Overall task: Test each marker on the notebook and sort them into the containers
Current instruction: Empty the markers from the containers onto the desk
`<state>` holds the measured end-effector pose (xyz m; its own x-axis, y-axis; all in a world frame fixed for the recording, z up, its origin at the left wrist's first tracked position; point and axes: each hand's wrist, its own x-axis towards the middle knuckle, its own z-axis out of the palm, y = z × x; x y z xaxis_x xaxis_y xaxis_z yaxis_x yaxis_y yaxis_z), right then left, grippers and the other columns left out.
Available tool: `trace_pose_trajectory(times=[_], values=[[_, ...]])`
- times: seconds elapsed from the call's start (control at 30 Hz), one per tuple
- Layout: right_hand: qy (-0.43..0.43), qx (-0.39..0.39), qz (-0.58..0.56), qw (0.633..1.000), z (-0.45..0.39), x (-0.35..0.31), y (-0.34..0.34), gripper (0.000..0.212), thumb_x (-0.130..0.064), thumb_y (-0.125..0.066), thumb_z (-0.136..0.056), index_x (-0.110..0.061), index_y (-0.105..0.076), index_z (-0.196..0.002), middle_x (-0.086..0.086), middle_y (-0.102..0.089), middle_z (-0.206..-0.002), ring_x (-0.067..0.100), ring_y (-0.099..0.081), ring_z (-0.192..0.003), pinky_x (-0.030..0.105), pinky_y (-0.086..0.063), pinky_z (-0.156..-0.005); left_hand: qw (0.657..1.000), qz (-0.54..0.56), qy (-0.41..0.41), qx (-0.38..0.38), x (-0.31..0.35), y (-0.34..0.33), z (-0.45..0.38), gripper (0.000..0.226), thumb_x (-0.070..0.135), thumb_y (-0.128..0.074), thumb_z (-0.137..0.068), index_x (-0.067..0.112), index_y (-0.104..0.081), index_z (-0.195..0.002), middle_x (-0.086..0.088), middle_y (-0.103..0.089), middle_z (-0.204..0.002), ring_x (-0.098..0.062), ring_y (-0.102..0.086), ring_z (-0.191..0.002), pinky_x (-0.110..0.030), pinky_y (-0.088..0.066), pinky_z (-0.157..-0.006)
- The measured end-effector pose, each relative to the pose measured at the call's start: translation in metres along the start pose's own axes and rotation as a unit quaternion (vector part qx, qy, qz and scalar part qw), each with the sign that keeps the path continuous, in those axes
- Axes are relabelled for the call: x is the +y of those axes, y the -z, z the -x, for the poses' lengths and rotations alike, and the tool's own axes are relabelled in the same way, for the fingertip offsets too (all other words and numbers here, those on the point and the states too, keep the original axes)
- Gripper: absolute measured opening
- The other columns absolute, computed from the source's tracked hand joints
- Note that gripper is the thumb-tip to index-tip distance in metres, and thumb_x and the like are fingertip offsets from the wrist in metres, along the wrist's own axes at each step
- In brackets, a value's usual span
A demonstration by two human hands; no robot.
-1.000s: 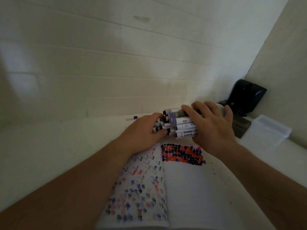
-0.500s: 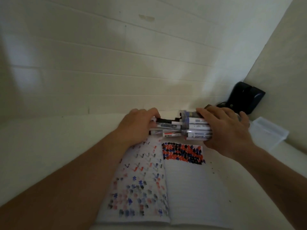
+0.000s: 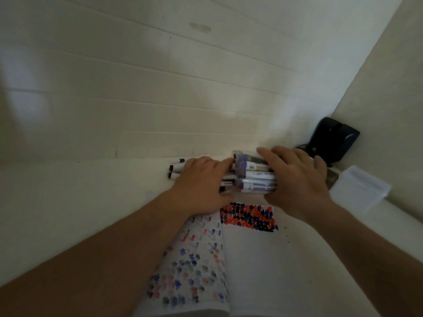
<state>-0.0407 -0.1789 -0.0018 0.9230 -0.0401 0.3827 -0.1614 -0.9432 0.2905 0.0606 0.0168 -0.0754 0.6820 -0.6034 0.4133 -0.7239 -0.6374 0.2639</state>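
A clear round container (image 3: pixel 254 177) lies on its side beyond the open notebook (image 3: pixel 247 252), full of white markers. My right hand (image 3: pixel 295 181) grips the container from above, fingers curled over it. My left hand (image 3: pixel 201 181) lies flat over several markers (image 3: pixel 175 171) that stick out of the container's mouth onto the table; their dark-capped ends show left of my fingers. The notebook's pages carry red, blue and black test marks.
A second clear plastic container (image 3: pixel 359 191) stands at the right near the wall corner. A black device (image 3: pixel 332 139) with a cable sits in the corner behind it. White walls close the table at the back and right.
My right hand has drawn the container to the right, so more of the markers have slid out. My left hand stays over them and their ends now show past its fingers.
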Motion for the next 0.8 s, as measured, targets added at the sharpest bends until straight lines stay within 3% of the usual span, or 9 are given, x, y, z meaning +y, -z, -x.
trace_pose_trajectory(times=[0.07,0.13,0.27,0.4,0.7,0.8], values=[[0.016,0.006,-0.03,0.999,-0.007,-0.014,0.006,0.111,-0.048,-0.084,-0.066,-0.046,-0.016,-0.154,-0.006,-0.04,-0.153,0.027,-0.036,-0.14,0.068,-0.025,-0.115,0.998,-0.013,0.022,0.058,-0.003,0.003,-0.003,0.058,0.057,-0.059,-0.08,0.036,-0.043,-0.132,0.007,-0.068,-0.11,-0.021,-0.063,-0.102,-0.043,-0.047,-0.096],[0.028,0.004,-0.044,0.999,-0.013,-0.019,0.013,0.111,-0.049,-0.083,-0.067,-0.046,-0.015,-0.154,-0.007,-0.04,-0.152,0.027,-0.037,-0.139,0.067,-0.025,-0.115,0.995,-0.053,0.031,0.077,-0.006,0.005,-0.006,0.048,0.055,-0.058,-0.085,0.033,-0.045,-0.125,0.005,-0.068,-0.099,-0.024,-0.065,-0.088,-0.04,-0.048,-0.083],[0.045,-0.015,-0.025,0.999,-0.017,-0.008,0.019,0.113,-0.055,-0.084,-0.067,-0.046,-0.012,-0.154,-0.007,-0.039,-0.154,0.027,-0.038,-0.139,0.069,-0.024,-0.115,0.992,-0.109,0.035,0.051,-0.007,0.004,-0.008,0.049,0.039,-0.057,-0.097,0.031,-0.036,-0.141,-0.004,-0.067,-0.111,-0.032,-0.06,-0.1,-0.045,-0.045,-0.086],[0.027,-0.032,-0.03,0.999,-0.012,0.002,0.015,0.113,-0.053,-0.085,-0.067,-0.047,-0.013,-0.155,-0.008,-0.038,-0.155,0.026,-0.037,-0.139,0.065,-0.024,-0.117,0.992,-0.103,0.046,0.054,-0.012,0.006,-0.008,0.044,0.036,-0.055,-0.099,0.038,-0.034,-0.138,-0.003,-0.065,-0.109,-0.03,-0.056,-0.099,-0.044,-0.037,-0.082],[-0.056,-0.06,-0.014,0.997,0.016,0.035,-0.001,0.117,-0.056,-0.089,-0.064,-0.045,-0.018,-0.156,-0.005,-0.038,-0.157,0.028,-0.037,-0.139,0.059,-0.032,-0.114,0.977,-0.119,0.144,0.104,-0.052,0.02,-0.002,0.031,0.044,-0.053,-0.1,0.046,-0.053,-0.13,0.002,-0.061,-0.109,-0.029,-0.045,-0.108,-0.045,-0.031,-0.091],[-0.067,-0.063,-0.017,0.996,0.025,0.039,-0.003,0.116,-0.059,-0.088,-0.064,-0.046,-0.018,-0.156,-0.006,-0.04,-0.155,0.028,-0.039,-0.137,0.059,-0.034,-0.112,0.969,-0.124,0.169,0.128,-0.053,0.02,-0.002,0.035,0.035,-0.061,-0.095,0.045,-0.058,-0.128,0.003,-0.062,-0.112,-0.029,-0.044,-0.11,-0.045,-0.031,-0.095]])
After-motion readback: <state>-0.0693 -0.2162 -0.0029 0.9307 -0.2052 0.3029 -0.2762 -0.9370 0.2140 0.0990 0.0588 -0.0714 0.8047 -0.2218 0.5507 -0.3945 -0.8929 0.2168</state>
